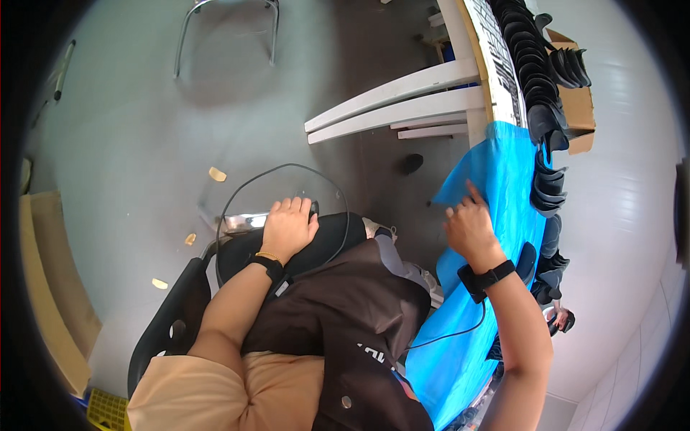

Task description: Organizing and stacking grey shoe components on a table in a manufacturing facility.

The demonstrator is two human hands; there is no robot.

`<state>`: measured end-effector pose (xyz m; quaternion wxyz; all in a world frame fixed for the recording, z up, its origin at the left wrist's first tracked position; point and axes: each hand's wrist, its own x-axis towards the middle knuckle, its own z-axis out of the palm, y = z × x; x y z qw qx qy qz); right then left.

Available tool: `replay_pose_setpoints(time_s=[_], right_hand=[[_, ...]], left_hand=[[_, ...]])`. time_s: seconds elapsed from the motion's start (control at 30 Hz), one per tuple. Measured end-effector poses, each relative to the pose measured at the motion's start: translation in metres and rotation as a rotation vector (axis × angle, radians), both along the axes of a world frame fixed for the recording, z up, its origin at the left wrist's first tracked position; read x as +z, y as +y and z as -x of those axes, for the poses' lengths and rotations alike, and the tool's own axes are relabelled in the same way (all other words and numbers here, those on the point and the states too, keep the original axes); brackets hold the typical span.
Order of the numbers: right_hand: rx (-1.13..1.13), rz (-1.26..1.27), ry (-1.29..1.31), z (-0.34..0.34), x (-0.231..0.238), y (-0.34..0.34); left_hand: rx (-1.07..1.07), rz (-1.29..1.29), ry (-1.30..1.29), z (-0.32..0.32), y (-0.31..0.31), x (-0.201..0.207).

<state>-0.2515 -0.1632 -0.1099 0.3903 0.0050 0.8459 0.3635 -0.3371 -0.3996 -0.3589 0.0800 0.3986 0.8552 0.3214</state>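
Observation:
My left hand [287, 228] lies with its fingers together and bent over a dark, rounded thing, mostly hidden beneath it, at the edge of a black padded seat [334, 228]. Beside it is a shiny metal part [244, 222]. My right hand [471, 228] is raised in front of a blue sheet [496, 169] that drapes over the table side. Its index finger stretches away from the others, which are partly bent; no object shows in it. Whether it touches the sheet, I cannot tell. Both wrists wear black bands; a thin black cable [291, 166] loops around my left hand.
Stacks of black curved pieces [539, 90] line the table at the right, near a cardboard box [578, 108]. White table legs [392, 108] reach leftward. A metal-legged chair [273, 32] stands far off. Tan scraps [217, 174] dot the floor; a yellow crate [108, 409] sits lower left.

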Motion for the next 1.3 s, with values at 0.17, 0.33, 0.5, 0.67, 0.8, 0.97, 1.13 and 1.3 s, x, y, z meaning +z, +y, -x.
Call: replay_pose_setpoints(time_s=[0.17,0.33,0.5,0.67,0.8,0.97,1.13,1.3], right_hand=[[0.139,0.049,0.126,0.017,0.022,-0.017],[0.234,0.365,0.319,0.052,0.047,0.027],[0.281,0.440,0.483,0.085,0.096,0.061],[0.186,0.909,0.538,0.100,0.055,0.124],[0.259,0.952,0.476,0.090,0.059,0.147],[0.348,1.016,0.397,0.094,0.052,0.169],[0.328,0.904,0.378,0.094,0.061,0.167],[0.324,0.934,0.355,0.089,0.062,0.167]], left_hand=[[-0.001,0.024,-0.001,-0.002,-0.005,0.001],[-0.025,0.054,-0.024,-0.003,0.000,-0.003],[-0.021,0.029,-0.014,0.007,0.000,0.018],[-0.025,0.064,-0.043,0.006,0.001,0.005],[-0.046,0.098,-0.094,0.005,0.003,0.015],[-0.049,0.053,-0.133,0.007,0.001,0.017],[-0.041,-0.166,-0.108,0.020,0.045,0.017],[-0.185,-0.161,-0.637,0.022,0.212,-0.009]])
